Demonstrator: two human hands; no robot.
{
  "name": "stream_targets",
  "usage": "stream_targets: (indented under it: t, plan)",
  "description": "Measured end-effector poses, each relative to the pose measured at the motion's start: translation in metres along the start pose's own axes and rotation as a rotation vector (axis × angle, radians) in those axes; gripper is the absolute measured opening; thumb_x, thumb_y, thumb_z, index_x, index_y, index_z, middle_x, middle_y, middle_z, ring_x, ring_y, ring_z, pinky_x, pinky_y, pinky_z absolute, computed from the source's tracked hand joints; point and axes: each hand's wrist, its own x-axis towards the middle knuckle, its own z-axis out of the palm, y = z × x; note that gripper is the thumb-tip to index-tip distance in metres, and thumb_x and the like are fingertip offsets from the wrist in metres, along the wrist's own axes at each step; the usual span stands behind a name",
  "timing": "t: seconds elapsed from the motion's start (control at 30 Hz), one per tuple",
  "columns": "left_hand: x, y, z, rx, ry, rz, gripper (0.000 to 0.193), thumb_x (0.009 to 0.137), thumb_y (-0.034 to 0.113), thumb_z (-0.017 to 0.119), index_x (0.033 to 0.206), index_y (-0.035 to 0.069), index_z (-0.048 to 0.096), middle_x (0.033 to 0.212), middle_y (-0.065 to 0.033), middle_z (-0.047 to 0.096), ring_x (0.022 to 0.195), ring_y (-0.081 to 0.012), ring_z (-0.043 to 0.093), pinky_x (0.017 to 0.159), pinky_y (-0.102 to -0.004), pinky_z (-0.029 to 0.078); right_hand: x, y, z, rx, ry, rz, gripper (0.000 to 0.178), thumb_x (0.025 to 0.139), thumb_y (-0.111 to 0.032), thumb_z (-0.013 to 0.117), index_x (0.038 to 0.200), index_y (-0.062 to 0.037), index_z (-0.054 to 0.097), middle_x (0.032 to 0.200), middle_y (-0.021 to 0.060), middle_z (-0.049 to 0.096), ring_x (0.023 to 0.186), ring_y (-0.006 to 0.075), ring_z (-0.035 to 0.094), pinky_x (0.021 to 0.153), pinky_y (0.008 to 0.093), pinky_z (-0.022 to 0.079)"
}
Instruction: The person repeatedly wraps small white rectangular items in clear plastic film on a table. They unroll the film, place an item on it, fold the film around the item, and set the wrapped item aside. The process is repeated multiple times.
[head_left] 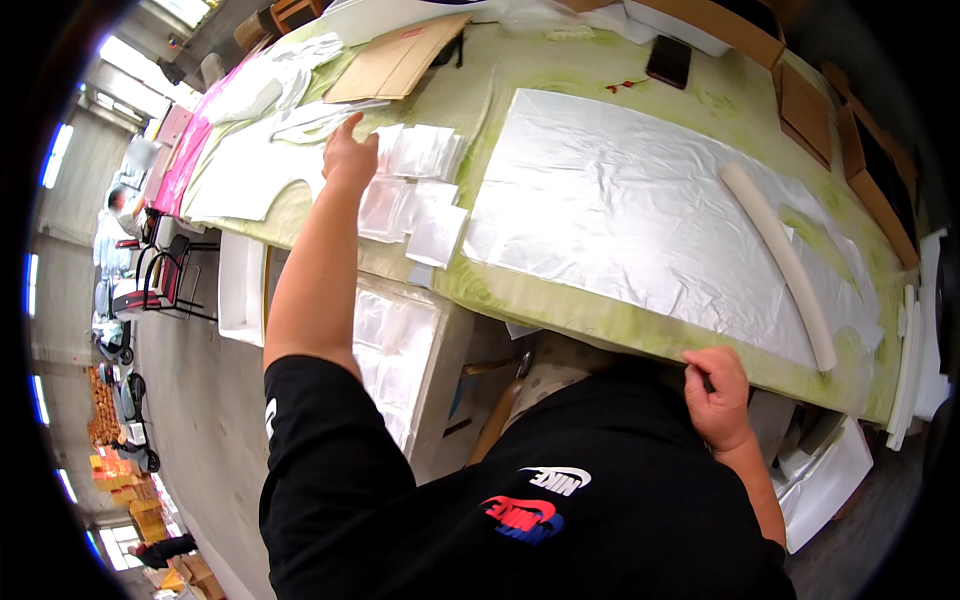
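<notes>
My left hand (350, 158) reaches out over the far left of the table, its fingers apart and nothing visible in them. Just right of it lie several small stacks of clear plastic bags (425, 152). White sheet material (262, 180) is on its other side. My right hand (718, 402) is closed, with curled fingers, at the table's near edge; whether it pinches something there is hidden. A large crinkled sheet of silvery-white film (610, 190) lies flat before me. Across its right part rests a long pale tube (780, 268).
Cardboard sheet (400, 60), dark phone (669, 62) and a small red item (627, 86) lie toward the table's far side. Open cardboard boxes (880, 185) line the right. A box of clear bags (395, 350) stands below the left edge. Chairs (165, 280) and a person (122, 205) are farther left.
</notes>
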Motion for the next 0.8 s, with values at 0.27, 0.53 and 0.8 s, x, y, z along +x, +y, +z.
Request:
stream_targets:
  t: [0.27, 0.53, 0.8]
  plan:
    - [-0.086, 0.054, -0.021, -0.342, -0.129, 0.422, 0.038, 0.094, 0.009, 0.068, 0.132, 0.006, 0.067, 0.131, -0.0105, 0.069, 0.126, -0.0239, 0.062, 0.110, -0.0360, 0.045, 0.006, 0.076, -0.107, -0.777, 0.223, 0.250, 0.046, 0.082, -0.011, 0.071, 0.128, -0.0149, 0.070, 0.138, 0.0200, 0.057, 0.127, 0.0418, 0.052, 0.110, 0.0507, 0.042]
    - [-0.228, 0.241, 0.011, -0.535, -0.736, 0.798, 0.041, 0.094, 0.009, 0.072, 0.134, 0.011, 0.064, 0.136, -0.0057, 0.067, 0.132, -0.0219, 0.058, 0.113, -0.0404, 0.040, -0.006, 0.077, -0.125, -0.725, 0.053, 0.333, 0.056, 0.082, -0.015, 0.071, 0.137, -0.0216, 0.065, 0.113, 0.0148, 0.060, 0.101, 0.0357, 0.060, 0.091, 0.0480, 0.052]
    - [-0.336, 0.373, 0.047, -0.722, -0.914, 1.109, 0.043, 0.095, 0.014, 0.072, 0.136, 0.007, 0.062, 0.147, -0.0145, 0.056, 0.138, -0.0308, 0.052, 0.114, -0.0379, 0.043, -0.020, 0.063, -0.104, -0.256, 0.095, 0.521, 0.061, 0.088, -0.022, 0.070, 0.147, -0.0219, 0.053, 0.117, 0.0188, 0.058, 0.102, 0.0423, 0.064, 0.092, 0.0483, 0.054]
